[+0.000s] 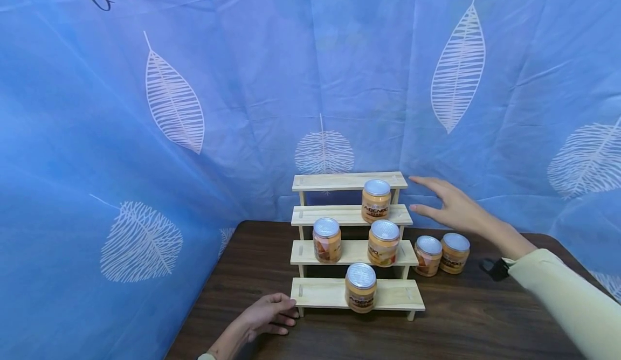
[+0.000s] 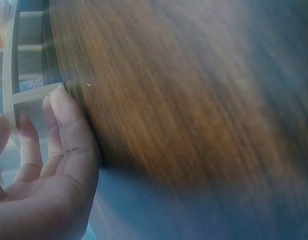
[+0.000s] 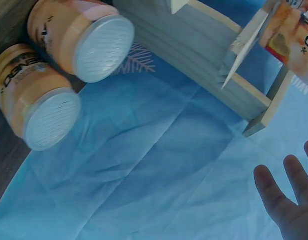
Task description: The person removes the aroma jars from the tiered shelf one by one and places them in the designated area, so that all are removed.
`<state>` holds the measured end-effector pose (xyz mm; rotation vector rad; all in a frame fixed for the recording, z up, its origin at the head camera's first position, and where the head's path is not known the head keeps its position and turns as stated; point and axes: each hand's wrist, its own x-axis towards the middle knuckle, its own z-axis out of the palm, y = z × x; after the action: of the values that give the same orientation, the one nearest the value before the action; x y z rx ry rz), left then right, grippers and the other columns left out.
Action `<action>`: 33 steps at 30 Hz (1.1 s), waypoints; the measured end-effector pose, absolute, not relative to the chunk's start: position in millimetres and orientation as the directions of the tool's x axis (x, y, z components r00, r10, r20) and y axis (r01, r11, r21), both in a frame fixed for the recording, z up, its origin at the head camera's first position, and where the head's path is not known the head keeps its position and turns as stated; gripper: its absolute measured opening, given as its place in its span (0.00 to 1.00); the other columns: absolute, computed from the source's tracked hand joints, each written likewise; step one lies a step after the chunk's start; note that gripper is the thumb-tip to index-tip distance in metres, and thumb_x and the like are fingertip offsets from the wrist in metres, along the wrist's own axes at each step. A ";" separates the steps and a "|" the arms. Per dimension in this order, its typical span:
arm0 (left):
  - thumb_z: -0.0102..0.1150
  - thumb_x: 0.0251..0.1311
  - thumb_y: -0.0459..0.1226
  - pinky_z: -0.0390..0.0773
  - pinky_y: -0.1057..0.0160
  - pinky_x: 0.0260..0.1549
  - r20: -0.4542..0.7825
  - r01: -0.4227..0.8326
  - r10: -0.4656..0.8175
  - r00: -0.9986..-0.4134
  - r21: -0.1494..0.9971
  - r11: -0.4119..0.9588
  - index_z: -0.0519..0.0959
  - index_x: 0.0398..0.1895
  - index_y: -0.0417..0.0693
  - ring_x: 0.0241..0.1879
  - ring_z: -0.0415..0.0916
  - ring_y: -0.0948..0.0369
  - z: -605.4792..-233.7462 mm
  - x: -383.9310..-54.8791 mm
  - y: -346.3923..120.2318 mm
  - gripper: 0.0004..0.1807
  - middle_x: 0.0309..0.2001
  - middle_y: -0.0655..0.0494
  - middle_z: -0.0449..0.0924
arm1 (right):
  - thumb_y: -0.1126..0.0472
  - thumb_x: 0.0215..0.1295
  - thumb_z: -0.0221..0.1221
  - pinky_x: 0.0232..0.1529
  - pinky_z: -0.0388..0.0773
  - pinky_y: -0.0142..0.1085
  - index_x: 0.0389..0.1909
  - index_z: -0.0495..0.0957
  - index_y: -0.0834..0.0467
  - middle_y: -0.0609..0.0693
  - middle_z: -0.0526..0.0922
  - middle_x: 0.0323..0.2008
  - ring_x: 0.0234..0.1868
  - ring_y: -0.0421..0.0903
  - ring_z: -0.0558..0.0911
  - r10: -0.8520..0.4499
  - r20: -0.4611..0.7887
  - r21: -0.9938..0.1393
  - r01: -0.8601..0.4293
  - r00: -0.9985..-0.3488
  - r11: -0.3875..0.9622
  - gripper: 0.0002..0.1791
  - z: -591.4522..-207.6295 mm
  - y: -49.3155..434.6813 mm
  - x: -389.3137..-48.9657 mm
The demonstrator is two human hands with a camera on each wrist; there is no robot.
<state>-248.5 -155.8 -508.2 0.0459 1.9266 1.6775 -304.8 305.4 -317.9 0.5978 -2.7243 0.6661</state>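
Note:
A stepped wooden rack (image 1: 335, 292) with several shelves stands on the table. My left hand (image 1: 267, 315) holds its bottom shelf at the left end, fingers bent against the edge. Beside the top shelf's right end, my right hand (image 1: 453, 203) hovers with fingers spread, holding nothing. Orange jars with silver lids stand on the rack: one jar (image 1: 375, 207) on the second shelf from the top, a left jar (image 1: 327, 247) and a right jar (image 1: 383, 249) on the third, and one jar (image 1: 361, 295) on the bottom shelf.
Two similar jars, a left one (image 1: 428, 260) and a right one (image 1: 454, 257), stand on the dark wooden table (image 1: 461, 317) just right of the rack. A blue cloth (image 1: 252, 69) with white leaf prints hangs behind the table and down its left side.

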 end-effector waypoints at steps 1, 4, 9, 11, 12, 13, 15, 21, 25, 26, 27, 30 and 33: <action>0.60 0.68 0.49 0.85 0.64 0.34 -0.395 -0.338 0.389 -0.832 0.918 0.209 0.78 0.42 0.47 0.36 0.83 0.63 -508.4 -248.6 -155.9 0.15 0.39 0.54 0.85 | 0.43 0.68 0.62 0.65 0.60 0.70 0.77 0.59 0.49 0.61 0.62 0.74 0.74 0.67 0.60 -0.327 0.351 -0.377 -0.452 -0.877 0.808 0.40 -317.2 304.0 -305.5; 0.60 0.68 0.49 0.85 0.64 0.34 -0.392 -0.335 0.390 -0.833 0.919 0.208 0.78 0.42 0.47 0.36 0.83 0.63 -509.3 -249.0 -155.5 0.15 0.39 0.54 0.85 | 0.42 0.68 0.61 0.65 0.61 0.71 0.77 0.59 0.50 0.63 0.63 0.74 0.73 0.67 0.61 -0.338 0.349 -0.375 -0.461 -0.874 0.804 0.41 -315.5 300.8 -307.1; 0.60 0.68 0.49 0.85 0.63 0.34 -0.391 -0.333 0.384 -0.836 0.919 0.212 0.78 0.43 0.46 0.36 0.84 0.62 -510.1 -248.9 -154.3 0.15 0.40 0.54 0.85 | 0.41 0.69 0.61 0.64 0.61 0.71 0.77 0.57 0.52 0.64 0.62 0.74 0.73 0.68 0.60 -0.359 0.337 -0.374 -0.474 -0.870 0.797 0.42 -314.0 299.2 -308.4; 0.60 0.68 0.49 0.85 0.63 0.34 -0.393 -0.334 0.382 -0.836 0.918 0.214 0.78 0.43 0.46 0.36 0.83 0.62 -510.1 -249.1 -154.4 0.16 0.40 0.54 0.85 | 0.42 0.69 0.60 0.64 0.61 0.71 0.78 0.57 0.51 0.65 0.61 0.74 0.73 0.69 0.60 -0.360 0.329 -0.378 -0.472 -0.873 0.797 0.42 -313.2 298.7 -308.8; 0.60 0.68 0.49 0.85 0.63 0.34 -0.394 -0.335 0.382 -0.836 0.918 0.214 0.78 0.43 0.46 0.36 0.84 0.62 -510.3 -249.3 -154.4 0.16 0.40 0.54 0.85 | 0.41 0.69 0.60 0.64 0.60 0.71 0.78 0.56 0.51 0.64 0.61 0.74 0.73 0.69 0.59 -0.360 0.326 -0.381 -0.470 -0.874 0.796 0.42 -312.8 298.2 -309.0; 0.60 0.68 0.49 0.85 0.63 0.34 -0.395 -0.336 0.381 -0.836 0.917 0.214 0.78 0.43 0.46 0.36 0.83 0.62 -510.2 -249.4 -154.5 0.16 0.40 0.54 0.85 | 0.41 0.69 0.60 0.64 0.60 0.71 0.78 0.56 0.51 0.64 0.61 0.74 0.73 0.69 0.59 -0.359 0.324 -0.380 -0.468 -0.875 0.798 0.42 -312.7 297.9 -309.6; 0.60 0.68 0.49 0.85 0.63 0.34 -0.396 -0.337 0.380 -0.836 0.917 0.214 0.78 0.43 0.46 0.36 0.83 0.62 -510.1 -249.7 -154.9 0.16 0.40 0.54 0.85 | 0.41 0.69 0.60 0.64 0.60 0.71 0.78 0.56 0.51 0.64 0.61 0.75 0.74 0.69 0.59 -0.358 0.320 -0.381 -0.465 -0.877 0.799 0.42 -312.5 296.4 -311.0; 0.60 0.68 0.49 0.85 0.63 0.35 -0.397 -0.338 0.382 -0.834 0.917 0.214 0.78 0.44 0.45 0.36 0.83 0.63 -508.1 -248.8 -155.3 0.17 0.40 0.54 0.84 | 0.40 0.68 0.61 0.65 0.61 0.71 0.78 0.56 0.50 0.63 0.61 0.75 0.74 0.68 0.60 -0.365 0.316 -0.384 -0.470 -0.875 0.795 0.43 -314.2 289.5 -317.6; 0.60 0.68 0.50 0.85 0.63 0.35 -0.397 -0.337 0.385 -0.833 0.916 0.216 0.78 0.44 0.45 0.36 0.83 0.63 -507.4 -248.3 -155.7 0.17 0.40 0.54 0.84 | 0.41 0.68 0.62 0.65 0.62 0.69 0.78 0.56 0.48 0.61 0.62 0.75 0.74 0.66 0.61 -0.367 0.321 -0.386 -0.475 -0.873 0.791 0.43 -314.9 284.6 -322.4; 0.60 0.68 0.50 0.85 0.63 0.35 -0.397 -0.337 0.385 -0.833 0.916 0.216 0.78 0.44 0.45 0.36 0.83 0.63 -507.4 -248.3 -155.8 0.17 0.41 0.54 0.84 | 0.41 0.68 0.62 0.65 0.63 0.69 0.78 0.56 0.47 0.61 0.62 0.75 0.74 0.66 0.61 -0.366 0.323 -0.387 -0.475 -0.873 0.791 0.42 -315.0 283.4 -323.4; 0.60 0.68 0.50 0.85 0.63 0.35 -0.396 -0.336 0.384 -0.834 0.917 0.216 0.78 0.44 0.45 0.36 0.83 0.63 -507.6 -248.5 -155.9 0.17 0.41 0.53 0.84 | 0.42 0.68 0.62 0.65 0.63 0.69 0.78 0.56 0.47 0.60 0.62 0.75 0.74 0.65 0.62 -0.365 0.325 -0.389 -0.475 -0.873 0.790 0.42 -315.0 282.4 -324.4; 0.60 0.68 0.50 0.85 0.63 0.35 -0.398 -0.338 0.384 -0.833 0.916 0.216 0.78 0.43 0.46 0.36 0.83 0.63 -507.8 -249.4 -156.0 0.16 0.41 0.53 0.84 | 0.42 0.68 0.62 0.66 0.63 0.69 0.78 0.56 0.47 0.60 0.62 0.74 0.74 0.65 0.62 -0.364 0.321 -0.386 -0.472 -0.874 0.793 0.42 -315.1 280.5 -327.0; 0.60 0.68 0.50 0.85 0.64 0.34 -0.406 -0.347 0.386 -0.829 0.913 0.215 0.78 0.43 0.46 0.36 0.83 0.63 -507.2 -250.7 -155.5 0.16 0.40 0.53 0.85 | 0.42 0.67 0.63 0.66 0.62 0.69 0.78 0.56 0.48 0.61 0.62 0.75 0.74 0.65 0.61 -0.361 0.312 -0.386 -0.464 -0.879 0.797 0.43 -314.4 278.8 -328.5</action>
<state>-250.7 -155.5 -507.2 0.0351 1.9247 1.6692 -328.5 278.8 -314.4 0.6435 -2.7636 0.6791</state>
